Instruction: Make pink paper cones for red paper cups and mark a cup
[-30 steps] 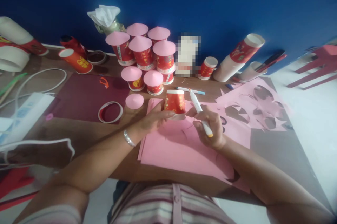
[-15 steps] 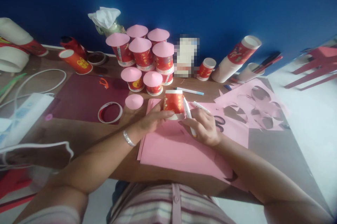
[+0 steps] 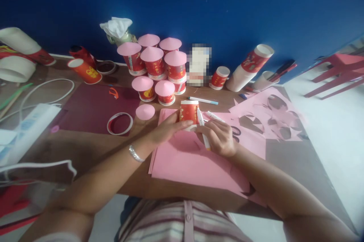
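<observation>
My left hand (image 3: 170, 127) grips a red paper cup (image 3: 189, 112) with gold print, turned upside down over the pink paper sheets (image 3: 187, 166). In my right hand (image 3: 218, 136) is a white marker pen (image 3: 202, 126), its upper end against or close to the cup's right side. Whether the tip touches the cup I cannot tell. Another white marker (image 3: 216, 117) lies just behind my right hand. Dark scissor handles (image 3: 236, 134) show beside that hand. A loose pink paper cone (image 3: 145, 112) lies to the left of the cup.
Several red cups with pink cone tops (image 3: 152, 60) stand at the back, by the blue wall. A blue-capped marker (image 3: 203, 100), a tape roll (image 3: 120, 122), cut pink scraps (image 3: 273, 117) and stacked paper cups (image 3: 250, 68) lie around. A white power strip (image 3: 31, 132) is at left.
The view has shifted slightly. The cup in my left hand is tilted a little differently, and the marker stays at its right side.
</observation>
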`<state>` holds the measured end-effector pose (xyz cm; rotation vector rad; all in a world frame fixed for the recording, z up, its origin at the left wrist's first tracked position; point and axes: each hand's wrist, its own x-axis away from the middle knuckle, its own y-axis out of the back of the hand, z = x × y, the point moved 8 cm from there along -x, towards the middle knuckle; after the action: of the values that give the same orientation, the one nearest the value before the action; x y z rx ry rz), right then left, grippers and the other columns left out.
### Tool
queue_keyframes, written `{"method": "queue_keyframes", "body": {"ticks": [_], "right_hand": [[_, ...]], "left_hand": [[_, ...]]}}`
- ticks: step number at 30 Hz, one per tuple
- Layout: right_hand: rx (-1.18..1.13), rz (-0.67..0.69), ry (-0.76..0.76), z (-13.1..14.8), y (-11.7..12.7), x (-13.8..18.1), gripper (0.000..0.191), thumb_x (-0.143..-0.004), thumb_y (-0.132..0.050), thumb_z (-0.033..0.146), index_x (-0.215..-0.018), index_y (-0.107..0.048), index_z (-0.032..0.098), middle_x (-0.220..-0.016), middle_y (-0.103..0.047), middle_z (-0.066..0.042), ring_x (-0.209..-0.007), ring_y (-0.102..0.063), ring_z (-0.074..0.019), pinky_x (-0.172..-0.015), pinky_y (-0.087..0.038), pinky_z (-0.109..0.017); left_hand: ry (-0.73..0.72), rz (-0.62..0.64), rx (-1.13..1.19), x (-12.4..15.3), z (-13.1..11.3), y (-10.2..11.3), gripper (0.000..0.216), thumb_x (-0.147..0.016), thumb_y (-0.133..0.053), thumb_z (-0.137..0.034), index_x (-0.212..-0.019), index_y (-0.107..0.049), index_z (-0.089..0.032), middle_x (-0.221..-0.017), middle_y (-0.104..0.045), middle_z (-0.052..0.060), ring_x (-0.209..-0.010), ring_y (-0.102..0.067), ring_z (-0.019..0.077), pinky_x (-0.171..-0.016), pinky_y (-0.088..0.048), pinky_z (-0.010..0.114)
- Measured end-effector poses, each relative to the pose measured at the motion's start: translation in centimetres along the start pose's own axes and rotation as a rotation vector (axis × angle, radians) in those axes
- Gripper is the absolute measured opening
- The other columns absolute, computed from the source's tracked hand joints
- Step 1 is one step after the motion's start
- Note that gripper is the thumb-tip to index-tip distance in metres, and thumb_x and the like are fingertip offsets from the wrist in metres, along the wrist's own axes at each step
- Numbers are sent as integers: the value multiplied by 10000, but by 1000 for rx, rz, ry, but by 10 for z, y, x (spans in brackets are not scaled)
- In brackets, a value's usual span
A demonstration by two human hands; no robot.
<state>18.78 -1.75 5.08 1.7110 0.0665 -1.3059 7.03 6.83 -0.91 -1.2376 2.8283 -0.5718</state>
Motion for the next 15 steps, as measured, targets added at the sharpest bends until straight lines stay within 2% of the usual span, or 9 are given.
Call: {"method": "queue_keyframes", "body": {"ticks": [2,4,7,9,10,11,12,13,15], "right_hand": [[19,-5,0,0,1,0,205,-943,-650,115,-1084,-612,259,-659,-568,47,-539,-524,-138,-670,-614,-336],[33,-11,-1,-2,2,0,191,-952,-631,115,-1069,-606,265,-655,-558,49,-532,-510,-131,-575,-555,-302],[68,-20,12,-2,2,0,165,-961,-617,115,-1069,-598,238,-647,-534,52,-537,-496,-124,-518,-488,-278],[87,-24,31,-1,2,1,142,-961,-616,117,-1066,-597,209,-643,-523,53,-546,-491,-123,-542,-502,-279],[91,-24,39,-1,1,1,128,-964,-614,124,-1064,-597,204,-646,-525,52,-551,-494,-124,-574,-525,-286],[92,-22,44,0,1,1,118,-968,-610,132,-1062,-599,203,-649,-527,52,-556,-498,-125,-612,-548,-295],[91,-21,48,0,0,1,112,-971,-606,137,-1061,-601,203,-651,-528,51,-557,-501,-126,-640,-561,-303],[90,-20,50,0,0,1,110,-972,-602,137,-1060,-603,203,-649,-527,52,-555,-499,-127,-649,-563,-307],[90,-20,45,-2,-1,0,111,-971,-597,128,-1052,-605,203,-643,-524,50,-547,-486,-126,-612,-533,-297]], "left_hand": [[-26,-26,-120,3,-4,0,408,-919,-748,-430,-1230,-690,-172,-1206,-726,107,-1156,-665,263,-1008,-522,381],[-94,-67,-229,15,-10,1,496,-947,-712,-438,-1365,-620,-188,-1362,-676,139,-1288,-625,308,-1089,-507,445],[-298,-237,-493,56,-28,3,712,-954,-714,-323,-1592,-402,-276,-1630,-466,141,-1443,-525,306,-1191,-457,473],[-376,-313,-652,93,-35,-1,789,-940,-711,-226,-1631,-334,-285,-1633,-463,152,-1432,-539,300,-1175,-482,467],[-428,-329,-704,112,-39,-6,780,-933,-700,-180,-1623,-350,-279,-1567,-538,156,-1376,-588,285,-1132,-519,439],[-471,-318,-744,130,-41,-12,718,-928,-680,-130,-1582,-419,-271,-1420,-658,139,-1255,-664,247,-1067,-556,387],[-487,-249,-782,144,-40,-20,586,-922,-655,-80,-1466,-547,-272,-1206,-751,90,-1073,-722,192,-973,-580,315],[-465,-144,-814,156,-34,-29,448,-916,-633,-42,-1296,-657,-277,-1030,-775,40,-919,-730,147,-869,-580,254],[-437,-141,-791,179,-24,-28,297,-926,-594,-42,-1092,-706,-260,-814,-742,-5,-723,-688,113,-728,-546,219]]}}
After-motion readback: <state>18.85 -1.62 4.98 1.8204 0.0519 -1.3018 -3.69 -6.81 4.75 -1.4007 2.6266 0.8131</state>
